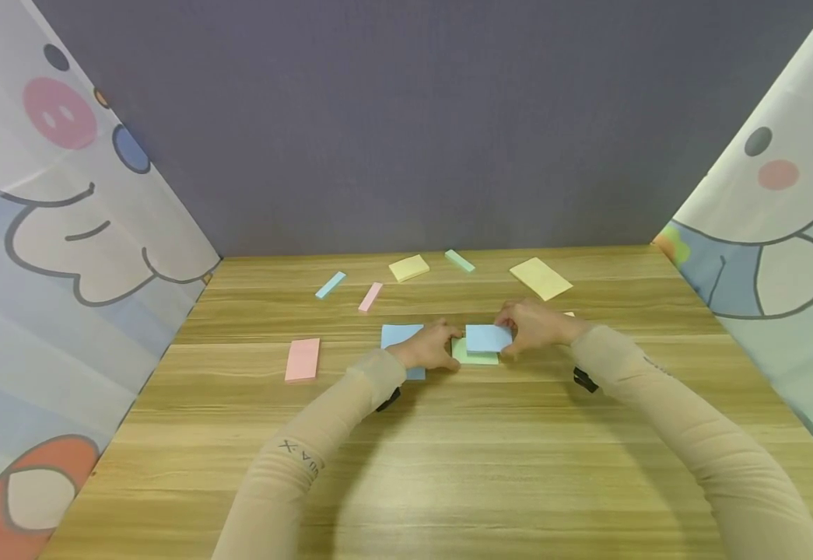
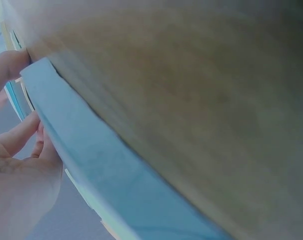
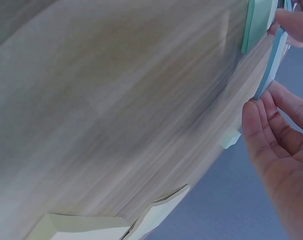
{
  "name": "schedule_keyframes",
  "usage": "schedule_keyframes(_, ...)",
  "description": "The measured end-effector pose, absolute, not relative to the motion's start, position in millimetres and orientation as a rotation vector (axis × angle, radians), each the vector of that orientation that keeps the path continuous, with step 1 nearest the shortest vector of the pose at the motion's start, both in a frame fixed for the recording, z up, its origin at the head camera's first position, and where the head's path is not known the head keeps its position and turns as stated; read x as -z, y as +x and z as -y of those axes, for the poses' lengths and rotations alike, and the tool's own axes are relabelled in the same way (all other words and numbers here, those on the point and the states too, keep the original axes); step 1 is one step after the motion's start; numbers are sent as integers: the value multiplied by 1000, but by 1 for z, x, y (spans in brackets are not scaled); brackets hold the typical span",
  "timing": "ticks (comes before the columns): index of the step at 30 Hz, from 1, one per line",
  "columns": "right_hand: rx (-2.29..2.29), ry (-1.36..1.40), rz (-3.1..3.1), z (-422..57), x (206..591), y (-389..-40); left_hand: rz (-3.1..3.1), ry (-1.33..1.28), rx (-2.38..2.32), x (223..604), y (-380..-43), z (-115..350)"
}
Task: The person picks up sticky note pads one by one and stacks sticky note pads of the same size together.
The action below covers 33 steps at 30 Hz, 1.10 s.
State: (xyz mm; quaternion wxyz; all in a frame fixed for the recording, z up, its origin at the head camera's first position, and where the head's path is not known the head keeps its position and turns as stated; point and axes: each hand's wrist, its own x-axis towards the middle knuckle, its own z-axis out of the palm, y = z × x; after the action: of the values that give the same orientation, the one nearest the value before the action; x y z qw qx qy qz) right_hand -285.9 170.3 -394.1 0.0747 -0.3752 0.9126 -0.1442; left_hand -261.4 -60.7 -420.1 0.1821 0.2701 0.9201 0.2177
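My right hand (image 1: 532, 323) pinches a small light-blue sticky note pad (image 1: 488, 337) by its right side, thumb on the near edge and fingers on the far edge. In the right wrist view this blue pad (image 3: 272, 65) is tilted and raised off the table. Below it lies a green sticky note pad (image 1: 474, 358), partly covered in the head view. My left hand (image 1: 432, 346) holds the green pad's left end between thumb and fingers. Under the left hand lies a larger blue sticky note pad (image 1: 402, 334), whose edge (image 2: 101, 145) fills much of the left wrist view.
A pink pad (image 1: 303, 360) lies to the left. Farther back are a blue strip pad (image 1: 331, 285), a pink strip pad (image 1: 370, 297), a yellow pad (image 1: 409, 268), a green strip pad (image 1: 460, 260) and a larger yellow pad (image 1: 541, 278). A grey panel (image 1: 434, 132) stands behind the table.
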Motion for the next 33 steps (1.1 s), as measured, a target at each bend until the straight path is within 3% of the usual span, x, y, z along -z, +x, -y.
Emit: schedule_keyframes(33, 430, -1071, -2668, -159, 394, -274, -2597, 740, -615, 417, -259, 62)
